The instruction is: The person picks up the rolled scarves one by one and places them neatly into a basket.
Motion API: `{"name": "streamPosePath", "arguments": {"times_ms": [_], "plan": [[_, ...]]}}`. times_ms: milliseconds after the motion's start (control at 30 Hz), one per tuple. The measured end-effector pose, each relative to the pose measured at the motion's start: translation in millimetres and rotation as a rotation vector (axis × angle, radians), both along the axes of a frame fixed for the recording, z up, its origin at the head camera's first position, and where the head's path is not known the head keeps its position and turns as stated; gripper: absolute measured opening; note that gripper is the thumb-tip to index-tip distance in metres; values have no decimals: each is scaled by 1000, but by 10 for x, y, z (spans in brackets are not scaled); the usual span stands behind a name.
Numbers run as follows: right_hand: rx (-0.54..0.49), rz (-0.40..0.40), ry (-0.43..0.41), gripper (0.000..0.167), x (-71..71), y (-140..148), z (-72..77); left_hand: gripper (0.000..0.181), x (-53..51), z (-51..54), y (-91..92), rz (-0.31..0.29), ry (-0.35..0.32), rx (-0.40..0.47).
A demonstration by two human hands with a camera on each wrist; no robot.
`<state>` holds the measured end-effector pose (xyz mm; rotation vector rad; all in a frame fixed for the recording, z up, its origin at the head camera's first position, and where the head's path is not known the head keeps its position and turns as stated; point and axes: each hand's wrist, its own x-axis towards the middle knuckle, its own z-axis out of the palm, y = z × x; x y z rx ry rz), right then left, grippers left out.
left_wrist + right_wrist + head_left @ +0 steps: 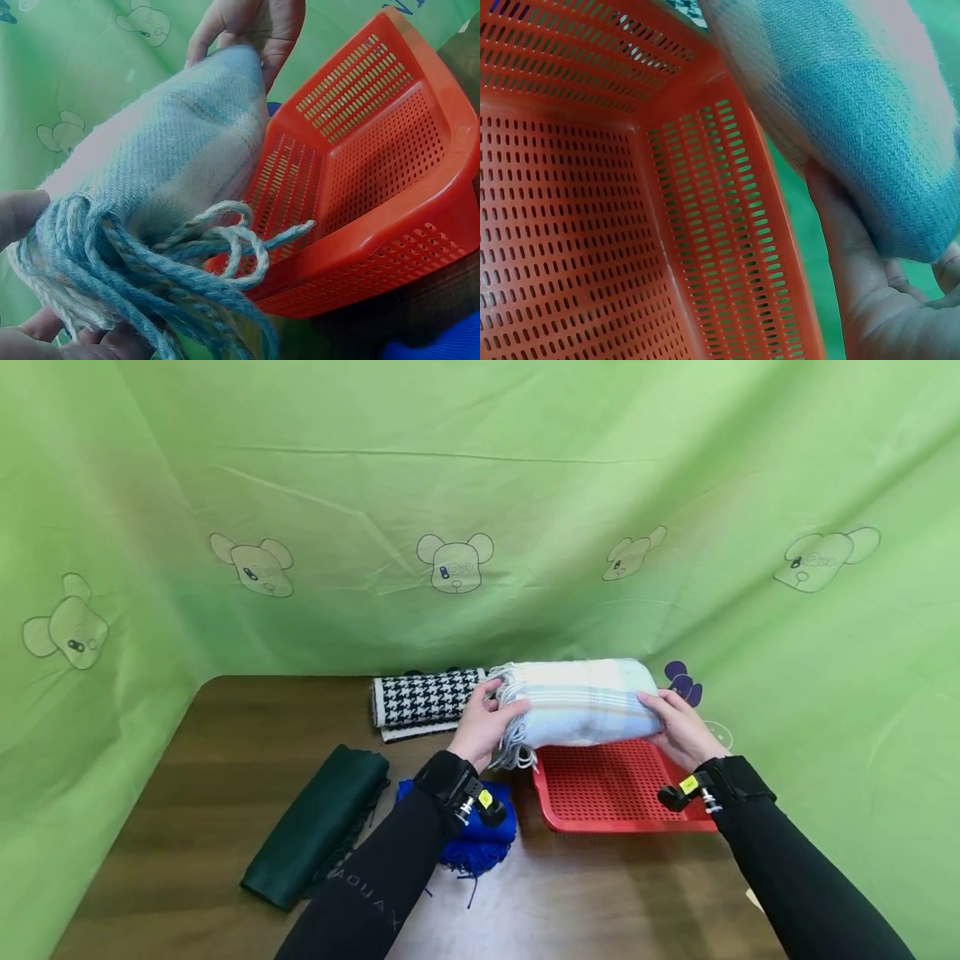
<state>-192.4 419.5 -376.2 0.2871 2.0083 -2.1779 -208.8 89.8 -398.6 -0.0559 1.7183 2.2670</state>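
Note:
A folded pale blue and white plaid scarf (588, 702) with fringe is held up over the back part of a red perforated plastic basket (630, 825). My left hand (482, 727) grips its fringed end, the thumb in front and fingers behind. At the opposite, smooth end, my right hand (684, 731) pinches the fold between thumb and fingers. In the left wrist view, loose fringe strands (180, 277) dangle below the left hand, near the basket rim (360, 225). The right wrist view shows the scarf (855, 112) beside the basket's perforated wall (712, 225).
A black-and-white houndstooth scarf (427, 700) lies folded at the table's back. Left of the basket are a folded dark green scarf (318, 827) and a blue fringed scarf (480, 839), partly under the left forearm. Green printed cloth (465, 485) hangs behind the wooden table (247, 727).

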Motion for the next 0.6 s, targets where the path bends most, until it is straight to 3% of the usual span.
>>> {"name": "streamPosePath", "arguments": {"times_ms": [167,600], "plan": [[-23,-10,-6,3,30,60,11,72,13,9,53,-10,4,1],[6,-5,-47,21,67,148,18,74,42,-43,164,3,-6,11]]}}
